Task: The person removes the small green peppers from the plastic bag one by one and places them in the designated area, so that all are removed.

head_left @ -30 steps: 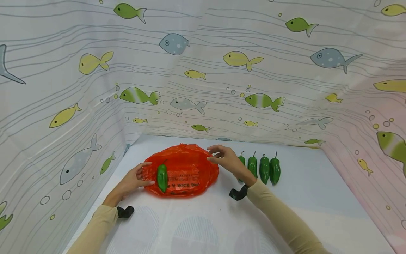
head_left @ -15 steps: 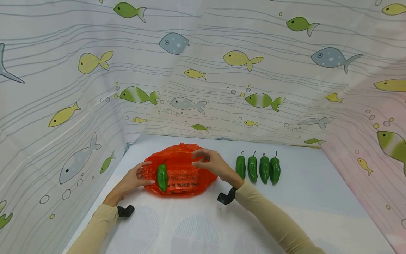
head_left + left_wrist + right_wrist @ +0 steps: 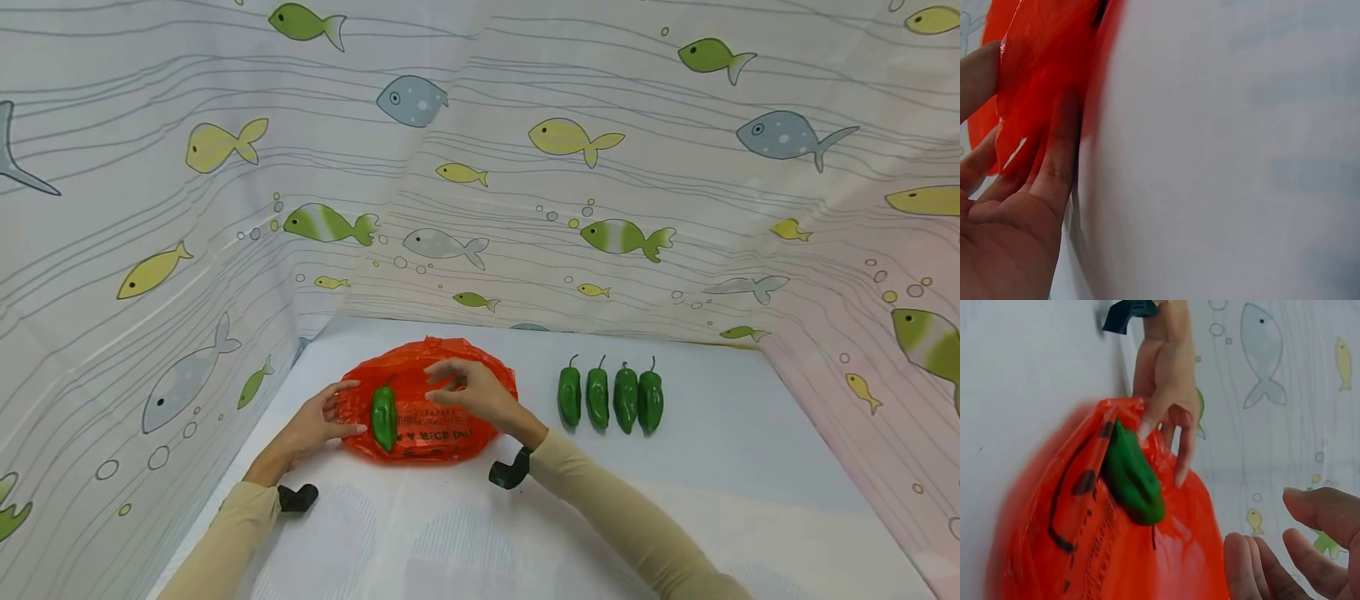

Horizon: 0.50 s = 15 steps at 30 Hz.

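Note:
An orange-red plastic bag (image 3: 442, 358) with dark print lies spread on the table. One green pepper (image 3: 384, 419) with a thin stem lies at the bag's left part. My left hand (image 3: 309, 425) is at the bag's left edge, thumb and fingers spread apart. In the left wrist view, fingers (image 3: 1054, 156) of that hand lie fairly straight against the bag's film, some partly behind it. My right hand (image 3: 480, 396) is over the bag's right half, thumb and fingers apart, with nothing between them. The right wrist view shows the pepper (image 3: 1132, 478) close to the left thumb.
Several more green peppers (image 3: 597, 400) lie in a row right of the bag, stems away from me. Fish-patterned curtains (image 3: 517, 225) stand behind and at both sides of the white table (image 3: 712, 433). Each wrist wears a black mount.
My right hand has moved left from the bag's right edge, near the row of peppers, to over the bag. The left hand, the bag and the peppers have stayed in place.

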Motion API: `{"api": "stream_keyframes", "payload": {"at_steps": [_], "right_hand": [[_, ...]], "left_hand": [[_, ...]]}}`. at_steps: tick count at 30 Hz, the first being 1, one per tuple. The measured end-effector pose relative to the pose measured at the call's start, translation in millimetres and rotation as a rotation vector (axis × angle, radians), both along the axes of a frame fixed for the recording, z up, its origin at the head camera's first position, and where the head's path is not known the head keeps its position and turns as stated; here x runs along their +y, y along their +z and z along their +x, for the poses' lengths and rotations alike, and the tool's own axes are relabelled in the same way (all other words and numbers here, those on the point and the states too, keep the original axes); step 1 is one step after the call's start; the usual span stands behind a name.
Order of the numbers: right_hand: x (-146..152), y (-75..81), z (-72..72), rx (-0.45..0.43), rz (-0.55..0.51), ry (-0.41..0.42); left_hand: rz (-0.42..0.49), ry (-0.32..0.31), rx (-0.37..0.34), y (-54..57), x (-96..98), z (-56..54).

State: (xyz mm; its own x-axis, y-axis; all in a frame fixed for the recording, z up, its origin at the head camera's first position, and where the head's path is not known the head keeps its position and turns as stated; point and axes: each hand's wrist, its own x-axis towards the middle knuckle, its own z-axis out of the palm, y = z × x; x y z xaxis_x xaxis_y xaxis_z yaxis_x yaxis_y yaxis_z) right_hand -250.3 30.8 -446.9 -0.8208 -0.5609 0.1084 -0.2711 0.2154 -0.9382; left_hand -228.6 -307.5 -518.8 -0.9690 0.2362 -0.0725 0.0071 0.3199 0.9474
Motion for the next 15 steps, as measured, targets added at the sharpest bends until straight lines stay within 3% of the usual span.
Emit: {"api": "stream_keyframes", "payload": {"at_steps": [8,15], "right_hand": [[-24.5,-7.5,2.8,-0.004,0.043,-0.003],[-41.7,-17.2,-0.9,-0.115,0.023,-0.018]], "left_hand": [[-0.011,0.002,-0.002,1.1,0.5,-0.9],[-0.007,0.006,-0.012,0.3,-0.5,-2.4]]}}
